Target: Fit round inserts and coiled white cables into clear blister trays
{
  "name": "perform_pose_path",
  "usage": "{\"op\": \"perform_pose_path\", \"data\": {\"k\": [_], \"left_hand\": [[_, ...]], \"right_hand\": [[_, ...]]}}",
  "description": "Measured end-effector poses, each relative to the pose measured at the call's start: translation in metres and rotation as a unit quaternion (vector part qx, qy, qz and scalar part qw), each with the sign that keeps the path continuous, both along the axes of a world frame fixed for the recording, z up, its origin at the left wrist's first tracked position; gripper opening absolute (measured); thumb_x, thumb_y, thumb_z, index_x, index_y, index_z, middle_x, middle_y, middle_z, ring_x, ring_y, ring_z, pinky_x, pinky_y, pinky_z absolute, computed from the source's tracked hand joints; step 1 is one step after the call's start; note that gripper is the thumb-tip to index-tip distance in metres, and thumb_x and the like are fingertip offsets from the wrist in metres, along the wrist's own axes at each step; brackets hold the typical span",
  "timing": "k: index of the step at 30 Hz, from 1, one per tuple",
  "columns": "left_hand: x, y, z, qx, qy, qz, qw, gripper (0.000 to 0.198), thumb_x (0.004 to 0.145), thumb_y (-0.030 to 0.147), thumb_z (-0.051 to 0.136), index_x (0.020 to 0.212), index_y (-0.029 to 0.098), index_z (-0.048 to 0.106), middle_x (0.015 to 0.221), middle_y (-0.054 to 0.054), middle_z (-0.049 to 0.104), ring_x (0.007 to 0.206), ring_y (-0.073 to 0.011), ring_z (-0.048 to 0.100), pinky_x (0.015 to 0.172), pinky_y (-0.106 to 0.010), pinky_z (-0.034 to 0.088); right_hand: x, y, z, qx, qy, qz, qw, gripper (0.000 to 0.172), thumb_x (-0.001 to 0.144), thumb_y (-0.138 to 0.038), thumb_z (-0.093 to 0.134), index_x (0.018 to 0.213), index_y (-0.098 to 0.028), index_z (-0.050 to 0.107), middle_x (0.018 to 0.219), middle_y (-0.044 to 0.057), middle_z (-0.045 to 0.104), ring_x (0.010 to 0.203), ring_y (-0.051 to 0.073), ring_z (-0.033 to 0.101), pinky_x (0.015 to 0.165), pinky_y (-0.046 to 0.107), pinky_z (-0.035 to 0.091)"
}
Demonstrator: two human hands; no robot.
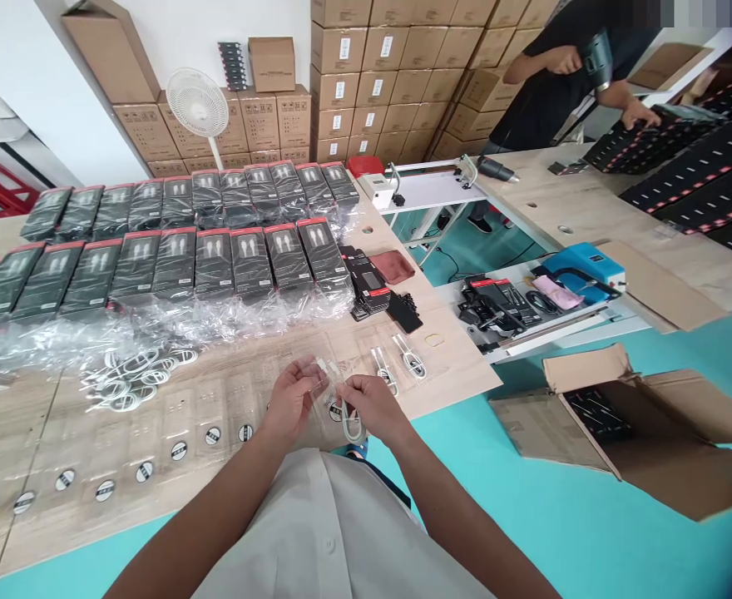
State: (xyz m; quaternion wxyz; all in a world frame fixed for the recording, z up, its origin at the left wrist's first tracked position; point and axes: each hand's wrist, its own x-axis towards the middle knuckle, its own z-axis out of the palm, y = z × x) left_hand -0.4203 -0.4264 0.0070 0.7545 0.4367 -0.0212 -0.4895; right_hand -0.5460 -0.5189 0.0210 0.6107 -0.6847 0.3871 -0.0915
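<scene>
My left hand (pixel 292 398) and my right hand (pixel 372 406) meet just above the near edge of the wooden table (pixel 466 366). Between them they hold a clear plastic tray (pixel 327 378) and a coiled white cable (pixel 350 423) that hangs down from my right fingers. Both hands are closed in a pinch. Two more trays with white cables (pixel 400 362) lie on the table just to the right of my hands. A loose heap of white cables (pixel 135 376) lies to the left.
Rows of black boxed cables (pixel 172 258) in clear wrap fill the back of the table. Clear trays with round stickers (pixel 145 471) line the front. An open cardboard box (pixel 621 424) stands on the floor at right. Another person (pixel 566 75) works at a far table.
</scene>
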Motion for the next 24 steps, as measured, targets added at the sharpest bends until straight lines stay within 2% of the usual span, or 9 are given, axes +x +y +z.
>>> {"op": "perform_pose_path", "data": {"k": [4,8,13,19,24], "left_hand": [[-0.005,-0.002,0.006,0.021,-0.007,-0.004,1.000,0.027,0.061,0.020,0.081,0.082,0.016,0.064,0.078,-0.001,0.068,0.071,-0.0124,0.062,0.070,-0.027,0.050],[-0.009,-0.004,0.008,0.059,-0.025,0.026,0.998,0.031,0.057,0.025,0.083,0.076,0.016,0.061,0.070,0.002,0.064,0.062,-0.0102,0.059,0.063,-0.025,0.048],[-0.011,-0.007,0.004,0.077,-0.073,0.059,0.993,0.034,0.057,0.032,0.082,0.076,0.017,0.058,0.064,0.003,0.062,0.057,-0.0111,0.058,0.058,-0.025,0.046],[-0.011,-0.010,-0.003,0.079,-0.124,0.070,0.987,0.027,0.067,0.034,0.074,0.073,0.018,0.053,0.057,0.004,0.058,0.046,-0.0098,0.052,0.048,-0.023,0.039],[-0.005,-0.013,-0.007,0.101,-0.124,0.092,0.983,0.030,0.065,0.034,0.075,0.069,0.019,0.049,0.054,0.004,0.056,0.050,-0.0113,0.053,0.050,-0.024,0.040]], "right_hand": [[0.005,0.006,-0.003,0.014,-0.001,0.012,1.000,0.030,0.080,-0.036,0.057,0.056,-0.019,0.062,0.051,0.000,0.062,0.049,0.012,0.054,0.052,0.024,0.040],[0.006,0.008,-0.006,0.019,-0.002,0.017,1.000,0.030,0.079,-0.037,0.058,0.056,-0.018,0.062,0.052,0.000,0.063,0.049,0.012,0.054,0.053,0.024,0.040],[0.011,0.010,-0.008,-0.008,0.007,0.024,1.000,0.033,0.081,-0.036,0.056,0.055,-0.018,0.063,0.050,0.000,0.061,0.049,0.012,0.053,0.053,0.023,0.040],[0.021,0.015,-0.007,-0.156,0.090,0.055,0.982,0.035,0.085,-0.037,0.055,0.057,-0.019,0.063,0.053,0.001,0.063,0.055,0.014,0.056,0.054,0.024,0.034],[0.031,0.023,-0.004,-0.308,0.206,0.078,0.926,0.030,0.088,-0.040,0.056,0.067,-0.020,0.066,0.070,0.005,0.070,0.068,0.018,0.061,0.053,0.027,0.025]]}}
